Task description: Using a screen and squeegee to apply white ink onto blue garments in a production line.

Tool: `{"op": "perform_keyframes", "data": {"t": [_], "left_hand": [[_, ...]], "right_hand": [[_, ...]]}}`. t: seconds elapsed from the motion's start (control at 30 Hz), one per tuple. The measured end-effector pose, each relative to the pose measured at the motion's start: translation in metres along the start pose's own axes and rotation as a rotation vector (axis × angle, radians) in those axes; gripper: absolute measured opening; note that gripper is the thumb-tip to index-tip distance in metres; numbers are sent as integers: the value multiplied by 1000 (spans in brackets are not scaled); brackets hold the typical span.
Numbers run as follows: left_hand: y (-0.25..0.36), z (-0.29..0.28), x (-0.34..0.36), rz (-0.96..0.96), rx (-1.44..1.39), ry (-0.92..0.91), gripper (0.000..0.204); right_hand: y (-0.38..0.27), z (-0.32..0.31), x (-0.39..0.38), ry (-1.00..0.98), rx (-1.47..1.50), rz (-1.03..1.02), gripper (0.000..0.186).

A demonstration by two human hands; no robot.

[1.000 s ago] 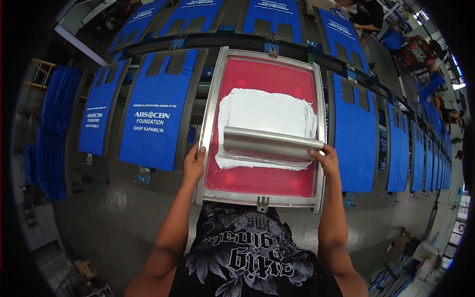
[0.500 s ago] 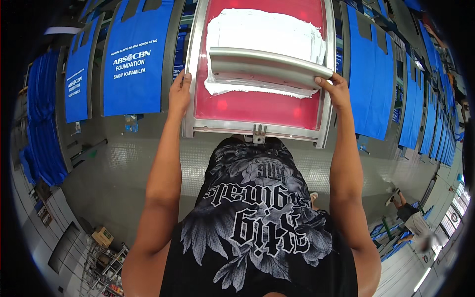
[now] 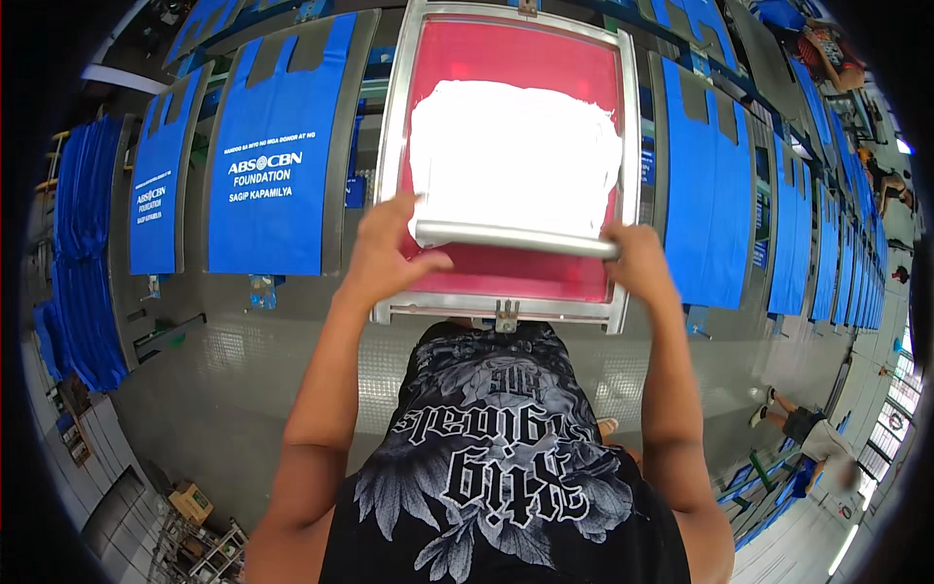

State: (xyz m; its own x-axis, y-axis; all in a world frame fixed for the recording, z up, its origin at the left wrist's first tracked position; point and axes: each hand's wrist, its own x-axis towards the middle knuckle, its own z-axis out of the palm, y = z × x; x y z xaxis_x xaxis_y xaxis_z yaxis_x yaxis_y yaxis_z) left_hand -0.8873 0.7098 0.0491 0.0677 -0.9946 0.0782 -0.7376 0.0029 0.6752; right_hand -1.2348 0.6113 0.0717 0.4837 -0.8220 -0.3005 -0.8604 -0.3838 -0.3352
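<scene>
A metal-framed screen (image 3: pixel 512 51) with a red surface lies in front of me, bearing a broad patch of white paste (image 3: pixel 511 151). Across the paste's near edge is a long metal squeegee (image 3: pixel 516 239). My right hand (image 3: pixel 637 263) grips its right end. My left hand (image 3: pixel 399 248) is at the squeegee's left end, thumb and fingers spread, partly blurred; whether it touches the bar is unclear. A printed blue bag panel (image 3: pixel 268 234) lies on a dark board to the left, and another blue panel (image 3: pixel 705 234) to the right.
More blue panels (image 3: pixel 817 253) run in rows to both sides and beyond the screen. A blue stack (image 3: pixel 88 253) hangs at far left. People work at upper right (image 3: pixel 827 54) and lower right (image 3: pixel 817 438). A cardboard box (image 3: pixel 191 503) sits at lower left.
My left hand has left the frame's side and opened beside the squeegee's left end. The squeegee has come toward me, to the paste's near edge, with my right hand still on it.
</scene>
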Motion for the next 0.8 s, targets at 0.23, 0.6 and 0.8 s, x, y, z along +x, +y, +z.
{"op": "perform_keyframes", "data": {"t": [0.23, 0.6, 0.8], "left_hand": [[8, -3, 76, 105, 173, -352, 25], [-22, 52, 74, 155, 288, -119, 39], [16, 32, -9, 97, 154, -127, 38]], "right_hand": [[-8, -22, 38, 0, 0, 14, 39], [22, 34, 79, 236, -147, -197, 32], [-8, 13, -12, 57, -22, -152, 39]]}}
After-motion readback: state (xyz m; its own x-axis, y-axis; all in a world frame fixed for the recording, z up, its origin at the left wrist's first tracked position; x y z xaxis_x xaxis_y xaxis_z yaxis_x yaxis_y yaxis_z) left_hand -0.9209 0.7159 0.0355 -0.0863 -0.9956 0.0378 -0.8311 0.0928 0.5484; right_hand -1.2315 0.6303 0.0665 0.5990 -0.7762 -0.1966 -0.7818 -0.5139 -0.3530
